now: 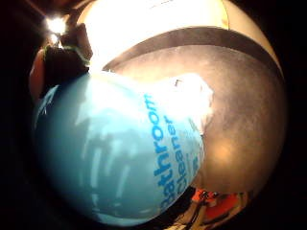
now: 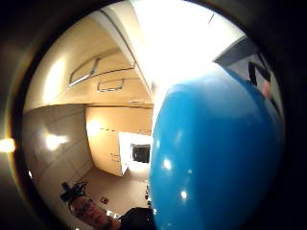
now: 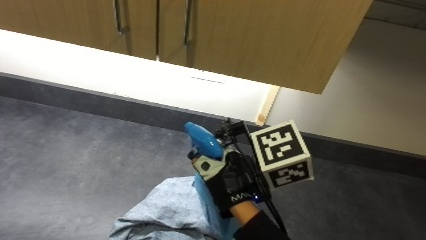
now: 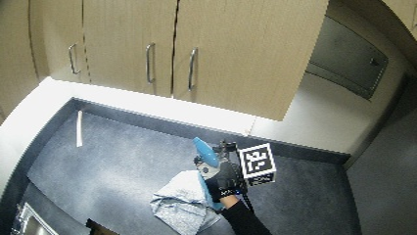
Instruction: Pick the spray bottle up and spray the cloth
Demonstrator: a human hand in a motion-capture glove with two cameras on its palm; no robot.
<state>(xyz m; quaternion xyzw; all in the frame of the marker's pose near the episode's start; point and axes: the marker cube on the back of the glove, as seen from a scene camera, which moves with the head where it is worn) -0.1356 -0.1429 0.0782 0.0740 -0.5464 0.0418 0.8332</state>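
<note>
A blue spray bottle (image 3: 204, 141) with "bathroom cleaner" on its label (image 1: 168, 153) is lifted off the dark grey counter (image 3: 73, 155). My gloved right hand (image 3: 226, 186) grips its neck, with the blue nozzle sticking out above the fingers. The bottle's body (image 2: 216, 158) fills much of both palm views. A crumpled pale blue cloth (image 3: 166, 210) lies on the counter just below and left of the hand, and it shows as a bright patch (image 1: 189, 96) past the bottle. In the wide view the hand (image 4: 224, 185) sits over the cloth's (image 4: 182, 200) right edge.
Wooden wall cabinets (image 4: 176, 49) with metal handles hang over the counter's back edge. A pale stick (image 4: 79, 128) lies at the counter's far left. A sink corner (image 4: 29, 220) shows at the near left. Bare counter (image 4: 117, 156) stretches left of the cloth.
</note>
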